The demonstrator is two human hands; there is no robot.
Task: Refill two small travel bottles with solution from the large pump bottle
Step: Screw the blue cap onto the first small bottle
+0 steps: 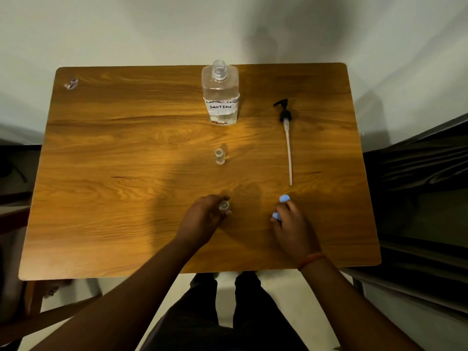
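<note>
Pump (285, 115) removed from large bottle (219, 93); both travel bottles uncapped. Near bottle (223, 205) gripped by left hand (202, 216); blue cap (276, 216) pinched by right hand (291, 224). Fill state unclear.

large bottle (219, 93) uncapped, upright, top centre; pump (286, 133) lying right; small open bottles (219, 156) centre, (223, 205) lower centre

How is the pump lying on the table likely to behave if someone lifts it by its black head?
The pump would probably hang head-heavy: its black head is bulky, its tube thin. The long, narrow tube looks likely to flex and swing. It may also drip, having come out of the open bottle.
</note>
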